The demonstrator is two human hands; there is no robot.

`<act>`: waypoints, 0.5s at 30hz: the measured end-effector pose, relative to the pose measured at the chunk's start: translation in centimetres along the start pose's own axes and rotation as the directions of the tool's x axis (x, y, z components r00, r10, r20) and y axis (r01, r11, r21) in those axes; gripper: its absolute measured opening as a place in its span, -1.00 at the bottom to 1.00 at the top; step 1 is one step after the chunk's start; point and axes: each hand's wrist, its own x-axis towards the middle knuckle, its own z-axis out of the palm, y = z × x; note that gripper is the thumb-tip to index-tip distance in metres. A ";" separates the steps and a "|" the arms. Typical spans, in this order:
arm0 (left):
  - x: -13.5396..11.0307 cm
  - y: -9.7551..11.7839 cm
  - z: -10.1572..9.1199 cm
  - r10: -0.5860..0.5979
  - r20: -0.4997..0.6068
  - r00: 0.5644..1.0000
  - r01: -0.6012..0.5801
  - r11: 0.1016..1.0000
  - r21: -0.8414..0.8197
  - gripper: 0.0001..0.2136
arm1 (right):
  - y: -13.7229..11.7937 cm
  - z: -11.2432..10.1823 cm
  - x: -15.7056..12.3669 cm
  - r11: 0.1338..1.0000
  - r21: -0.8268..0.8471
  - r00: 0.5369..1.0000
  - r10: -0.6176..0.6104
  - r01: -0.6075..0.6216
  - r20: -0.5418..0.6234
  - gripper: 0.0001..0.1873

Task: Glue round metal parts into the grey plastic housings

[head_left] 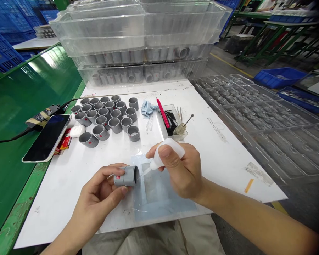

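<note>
Two bare hands work at the near edge of a white board [215, 148] on a green bench [29, 95]. The left hand [101, 193] pinches a short grey sleeve [126, 176] between thumb and fingertips, holding it on its side just above a clear mat [159, 198], open end facing right. A small red mark shows on its wall. The right hand [180, 170] is curled around a white squeeze bottle [166, 152], thumb pressed on its body. Most of the bottle is hidden by the fingers. Its thin nozzle [145, 172] points at the sleeve's open mouth, but whether the tip touches the rim is hard to tell.

Farther back on the left, a cluster of matching sleeves [108, 115] stands upright. A dark phone [48, 136] and a white earbud case [77, 131] lie beside them. A small clear tray [184, 136] holds a red pen [162, 112] and tools too small to make out, next to a blue cloth [148, 107]. Behind them, stacked clear trays [140, 39] hold more grey parts, blurred by the plastic. An empty moulded tray [268, 117] sits to the right. Both forearms are cut off at the bottom edge.
</note>
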 end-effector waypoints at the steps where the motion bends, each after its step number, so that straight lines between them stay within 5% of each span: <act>1: 0.0 0.0 0.1 0.015 0.007 1.000 -0.015 1.000 -0.013 -0.83 | 0.0 0.0 0.0 1.000 -0.006 1.000 -0.007 0.007 0.002 -0.52; 15: 0.0 -0.2 0.0 0.032 0.032 0.999 -0.030 0.998 -0.060 -0.85 | 0.1 -0.1 0.1 0.993 -0.108 0.993 0.056 -0.044 0.107 -0.38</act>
